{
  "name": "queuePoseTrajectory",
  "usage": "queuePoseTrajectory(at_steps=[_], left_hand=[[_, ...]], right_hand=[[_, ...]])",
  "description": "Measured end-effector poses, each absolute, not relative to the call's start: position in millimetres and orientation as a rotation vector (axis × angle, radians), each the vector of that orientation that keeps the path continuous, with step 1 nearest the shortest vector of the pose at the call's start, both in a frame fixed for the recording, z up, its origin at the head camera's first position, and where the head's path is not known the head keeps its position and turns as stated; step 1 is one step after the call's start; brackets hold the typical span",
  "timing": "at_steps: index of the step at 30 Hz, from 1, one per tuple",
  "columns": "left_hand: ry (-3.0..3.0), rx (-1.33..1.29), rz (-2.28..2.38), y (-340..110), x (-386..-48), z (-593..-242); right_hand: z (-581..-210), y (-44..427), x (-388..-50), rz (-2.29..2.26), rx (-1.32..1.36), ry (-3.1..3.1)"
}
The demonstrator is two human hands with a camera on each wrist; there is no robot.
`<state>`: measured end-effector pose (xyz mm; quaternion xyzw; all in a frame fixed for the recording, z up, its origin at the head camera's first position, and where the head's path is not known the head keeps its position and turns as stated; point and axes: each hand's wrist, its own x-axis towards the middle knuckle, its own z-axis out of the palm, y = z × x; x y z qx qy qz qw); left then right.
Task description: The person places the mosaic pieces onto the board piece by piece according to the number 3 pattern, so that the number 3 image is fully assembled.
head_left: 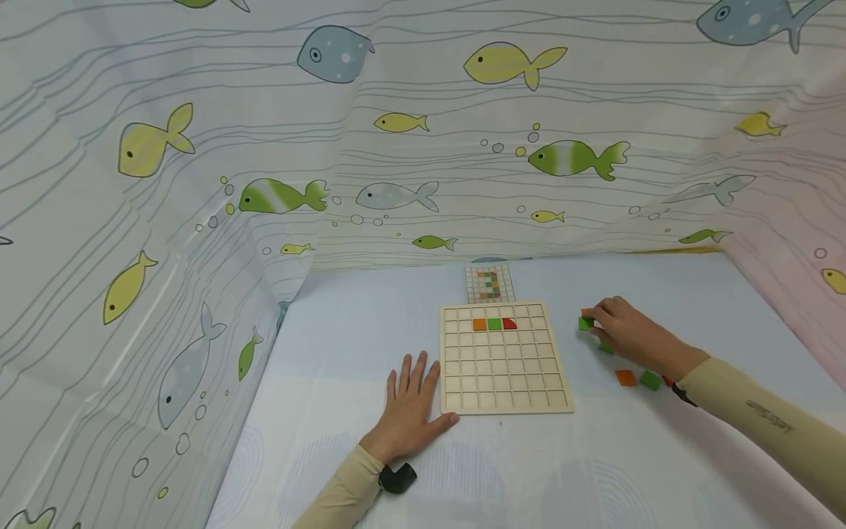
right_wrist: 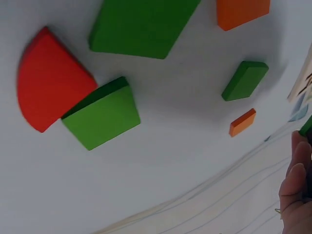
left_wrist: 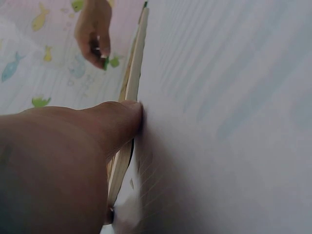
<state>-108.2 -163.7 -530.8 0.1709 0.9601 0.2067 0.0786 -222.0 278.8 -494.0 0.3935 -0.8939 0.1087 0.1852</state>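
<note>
A square wooden grid board lies on the table, holding an orange square, a green square and a red quarter-round piece in one upper row. My left hand rests flat at the board's left side, fingers spread, its thumb against the board's edge. Right of the board, my right hand pinches a green tile between thumb and fingertips. Under and around that hand lie loose tiles, among them a green one, an orange one and a red quarter-round one.
Behind the board lies a small pattern card with a printed grid of coloured shapes. Near the right forearm sit an orange tile and a green tile. A fish-printed sheet walls the table at the back and sides.
</note>
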Motion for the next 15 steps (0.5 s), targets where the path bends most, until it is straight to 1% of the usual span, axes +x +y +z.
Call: queuePoseTrajectory(at_steps=[15], left_hand=[[2.867, 0.505, 0.623, -163.2, -108.1, -529.9]], right_hand=[[-489.5, 240.6, -227.6, 0.328, 1.124, -2.601]])
